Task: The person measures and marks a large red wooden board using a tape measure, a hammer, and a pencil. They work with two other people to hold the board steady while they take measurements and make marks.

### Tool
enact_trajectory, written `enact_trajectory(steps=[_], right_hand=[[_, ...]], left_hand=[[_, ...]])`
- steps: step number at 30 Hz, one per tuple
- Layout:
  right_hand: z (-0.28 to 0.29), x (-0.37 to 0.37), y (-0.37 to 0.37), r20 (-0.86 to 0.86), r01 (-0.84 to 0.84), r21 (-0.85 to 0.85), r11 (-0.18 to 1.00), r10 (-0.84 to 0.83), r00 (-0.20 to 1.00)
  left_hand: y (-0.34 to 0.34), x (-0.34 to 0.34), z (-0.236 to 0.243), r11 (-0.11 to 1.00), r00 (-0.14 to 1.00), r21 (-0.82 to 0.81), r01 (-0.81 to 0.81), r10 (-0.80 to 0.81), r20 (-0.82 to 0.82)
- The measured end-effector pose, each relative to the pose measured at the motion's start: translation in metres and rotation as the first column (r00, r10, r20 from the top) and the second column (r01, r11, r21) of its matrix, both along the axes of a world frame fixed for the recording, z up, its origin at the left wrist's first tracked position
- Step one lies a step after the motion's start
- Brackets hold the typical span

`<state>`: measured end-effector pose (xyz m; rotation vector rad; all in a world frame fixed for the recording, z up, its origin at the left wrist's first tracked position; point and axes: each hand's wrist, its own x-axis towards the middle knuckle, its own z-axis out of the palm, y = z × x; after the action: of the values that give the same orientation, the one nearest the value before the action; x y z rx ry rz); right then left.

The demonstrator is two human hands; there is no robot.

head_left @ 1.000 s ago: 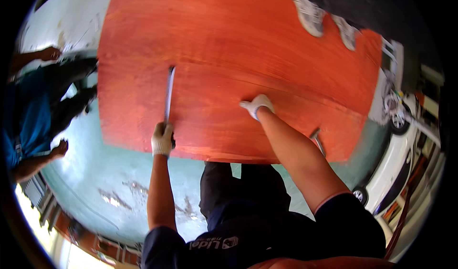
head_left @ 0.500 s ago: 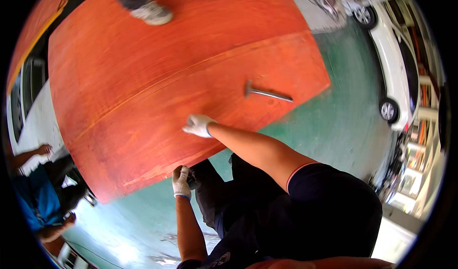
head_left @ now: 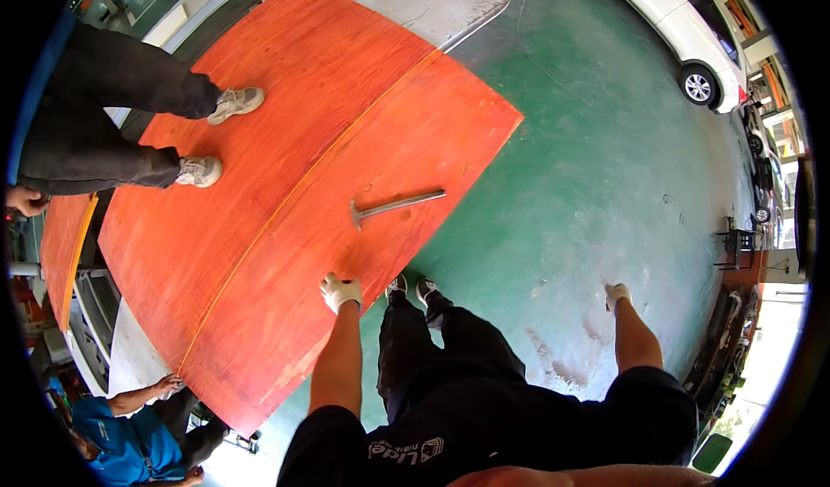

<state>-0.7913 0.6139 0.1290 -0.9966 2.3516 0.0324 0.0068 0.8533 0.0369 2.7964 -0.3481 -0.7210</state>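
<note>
A large orange wooden panel [head_left: 285, 254], with a thin yellowish seam along it, spreads in front of me. My left hand [head_left: 341, 292], in a white work glove, is over its near edge. Its fingers are curled, with something small and dark at the thumb side that I cannot make out. On the panel beyond this hand lies a metal hammer [head_left: 398, 207], its head toward the left, touched by no one. My right hand [head_left: 617, 297], gloved too, hangs out to the right above the green floor, away from the panel. Its fingers are too small and blurred to read.
A person in dark trousers stands on the panel with two light shoes [head_left: 216, 141]. At lower left, another person in a blue shirt [head_left: 130, 435] has a hand at the panel's corner. Beyond the green floor [head_left: 571, 184] stands a white car [head_left: 692, 20]. A cable lies at the top.
My view has turned and shifted. My right hand has left the panel and swung out over the floor. My left hand has moved from below the panel's edge to over it.
</note>
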Motion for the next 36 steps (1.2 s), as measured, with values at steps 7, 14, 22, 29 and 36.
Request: enact_trajectory(steps=[7, 14, 22, 29, 36], right_hand=[[0.003, 0.062, 0.156, 0.513, -0.119, 0.092, 0.989, 0.056, 0.857], [0.025, 0.171, 0.297, 0.559, -0.427, 0.459, 0.779, 0.120, 0.820], [0.069, 0.189, 0.281, 0.308, 0.399, 0.303, 0.865, -0.486, 0.818], [0.069, 0.205, 0.267, 0.284, 0.344, 0.424, 0.838, -0.484, 0.828], [0.023, 0.140, 0.219, 0.585, -0.708, 0.179, 0.683, 0.504, 0.635]], left_hand=[[-0.049, 0.009, 0.005, 0.961, 0.989, 0.234, 0.145, -0.136, -0.054], [-0.074, 0.045, 0.015, 0.994, 0.997, 0.103, 0.044, -0.037, -0.062], [-0.312, 0.240, 0.009, 0.958, 0.980, -0.203, -0.201, 0.198, -0.032], [-0.348, 0.155, 0.018, 0.868, 0.928, -0.352, 0.351, -0.372, 0.006], [-0.249, -0.035, 0.015, 0.446, 0.444, 0.216, 0.869, -0.894, 0.061]])
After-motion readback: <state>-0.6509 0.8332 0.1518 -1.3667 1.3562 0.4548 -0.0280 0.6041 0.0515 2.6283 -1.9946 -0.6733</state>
